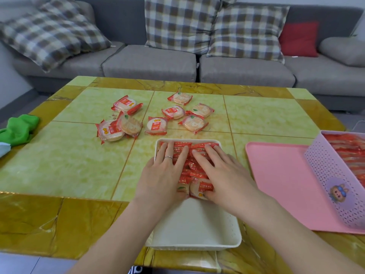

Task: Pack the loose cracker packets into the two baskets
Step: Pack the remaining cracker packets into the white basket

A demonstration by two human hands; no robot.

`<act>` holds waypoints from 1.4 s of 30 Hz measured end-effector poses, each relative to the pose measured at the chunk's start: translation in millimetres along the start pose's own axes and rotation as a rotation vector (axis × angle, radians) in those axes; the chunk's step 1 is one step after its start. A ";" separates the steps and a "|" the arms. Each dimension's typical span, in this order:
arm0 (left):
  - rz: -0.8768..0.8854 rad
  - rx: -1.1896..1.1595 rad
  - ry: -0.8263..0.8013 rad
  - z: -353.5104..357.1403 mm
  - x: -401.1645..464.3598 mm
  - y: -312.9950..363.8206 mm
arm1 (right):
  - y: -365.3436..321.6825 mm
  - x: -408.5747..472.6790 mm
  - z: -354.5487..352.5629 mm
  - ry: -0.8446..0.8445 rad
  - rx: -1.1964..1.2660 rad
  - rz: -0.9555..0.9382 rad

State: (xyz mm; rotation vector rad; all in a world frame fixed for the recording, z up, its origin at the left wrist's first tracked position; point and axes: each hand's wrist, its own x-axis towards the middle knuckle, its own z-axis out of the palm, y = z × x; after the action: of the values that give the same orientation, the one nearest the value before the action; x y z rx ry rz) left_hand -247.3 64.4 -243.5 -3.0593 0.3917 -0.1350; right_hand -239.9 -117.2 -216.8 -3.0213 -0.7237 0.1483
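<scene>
Hands, left (162,173) and right (223,171), flat-fingered, grip nothing, apparently pressing packed packets (189,169) into white basket (197,230); next: loose packets (156,125) on counter (69,165).

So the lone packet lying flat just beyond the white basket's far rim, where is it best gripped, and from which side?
Probably from above, pinching the cracker packet across its left and right edges. It lies flat, label up, clear of its neighbours, with red crimped seams at its far and near ends. Both the left hand and right hand are pressing packets in the white basket.
</scene>
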 end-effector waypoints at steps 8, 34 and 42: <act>-0.038 -0.073 -0.039 -8.5 -0.5 -0.8 | -2.9 2.9 -5.3 -0.010 -0.003 0.008; -0.444 -0.267 -0.371 26.7 176.9 -118.9 | 66.4 241.0 7.3 -0.067 0.380 0.327; -0.555 -0.632 -0.269 16.4 185.4 -137.1 | 69.7 255.8 -9.4 -0.195 0.521 0.420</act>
State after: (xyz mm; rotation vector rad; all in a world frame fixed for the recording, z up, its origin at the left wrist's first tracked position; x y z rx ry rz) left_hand -32.9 150.5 -236.2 -3.6263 -0.5434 0.4639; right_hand 19.4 -63.4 -232.9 -2.6192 -0.0226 0.5511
